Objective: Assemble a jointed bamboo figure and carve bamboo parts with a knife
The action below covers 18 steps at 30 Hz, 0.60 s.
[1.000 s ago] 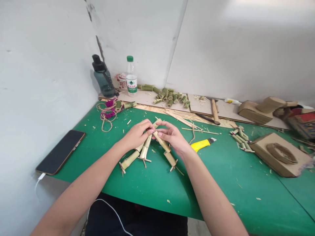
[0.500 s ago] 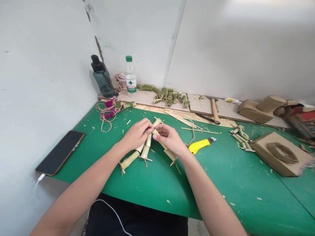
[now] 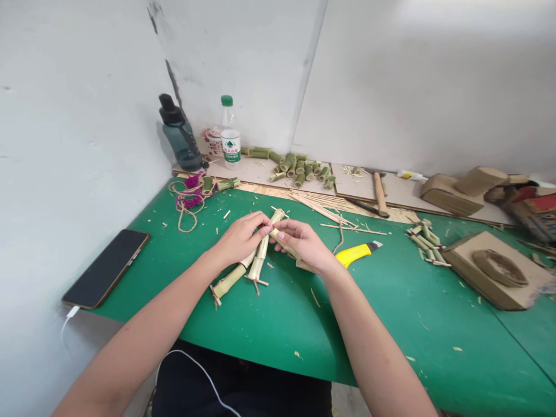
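Observation:
Several pale bamboo pieces, joined into limb-like lengths, lie under and between my hands. My left hand (image 3: 243,237) is closed, its thumb and forefinger pinched at the end of a piece near the joint; a small part there is too hidden to make out. Around a jointed bamboo length (image 3: 280,236) curl the fingers of my right hand (image 3: 304,243); its far end is covered by the palm. Below my left hand rests another bamboo length (image 3: 230,281). Between the hands a middle bamboo length (image 3: 259,258) ends in small crossed sticks.
A yellow utility knife (image 3: 354,253), blade out, lies right of my right hand. Behind are thin bamboo sticks (image 3: 321,205), a hammer (image 3: 380,194) and cut bamboo tubes (image 3: 299,168). A phone (image 3: 106,268) lies left; a cardboard block (image 3: 499,269) sits right.
My right hand has turned the bamboo length it holds, so its lower end has swung up under the palm. My left hand stays at nearly the same place.

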Tool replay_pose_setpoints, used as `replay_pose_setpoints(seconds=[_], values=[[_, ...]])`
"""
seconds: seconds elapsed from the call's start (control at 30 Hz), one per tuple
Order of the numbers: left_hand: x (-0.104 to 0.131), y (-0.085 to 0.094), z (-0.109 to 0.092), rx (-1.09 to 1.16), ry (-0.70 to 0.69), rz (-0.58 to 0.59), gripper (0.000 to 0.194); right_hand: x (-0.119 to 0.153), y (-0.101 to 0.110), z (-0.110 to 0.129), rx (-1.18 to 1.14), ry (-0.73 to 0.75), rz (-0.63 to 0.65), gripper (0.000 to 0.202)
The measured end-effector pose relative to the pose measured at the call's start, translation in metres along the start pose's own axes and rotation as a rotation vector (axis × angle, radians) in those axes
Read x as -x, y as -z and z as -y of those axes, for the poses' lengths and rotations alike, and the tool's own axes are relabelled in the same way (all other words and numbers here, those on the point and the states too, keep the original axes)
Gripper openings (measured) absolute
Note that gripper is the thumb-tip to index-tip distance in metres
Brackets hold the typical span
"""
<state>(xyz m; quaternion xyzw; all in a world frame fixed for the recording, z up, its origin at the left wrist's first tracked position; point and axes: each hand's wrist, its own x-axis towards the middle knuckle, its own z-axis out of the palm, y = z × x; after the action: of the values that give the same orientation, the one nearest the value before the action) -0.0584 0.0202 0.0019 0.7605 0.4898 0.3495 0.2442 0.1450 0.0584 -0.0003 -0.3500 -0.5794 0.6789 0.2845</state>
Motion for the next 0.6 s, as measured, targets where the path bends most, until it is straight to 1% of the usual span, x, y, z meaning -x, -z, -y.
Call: replay_pose_setpoints(seconds=[0.33, 0.6], values=[[-0.0007, -0.0019, 0.0003, 0.018, 0.035, 0.007, 0.017, 0.0038, -0.0003, 0.0068, -0.004, -0.029, 0.023, 0.051], [-0.0019, -0.0019, -0.0004, 0.013, 0.066, 0.013, 0.017, 0.0040, -0.0005, 0.0035, -0.008, -0.001, 0.044, 0.053]])
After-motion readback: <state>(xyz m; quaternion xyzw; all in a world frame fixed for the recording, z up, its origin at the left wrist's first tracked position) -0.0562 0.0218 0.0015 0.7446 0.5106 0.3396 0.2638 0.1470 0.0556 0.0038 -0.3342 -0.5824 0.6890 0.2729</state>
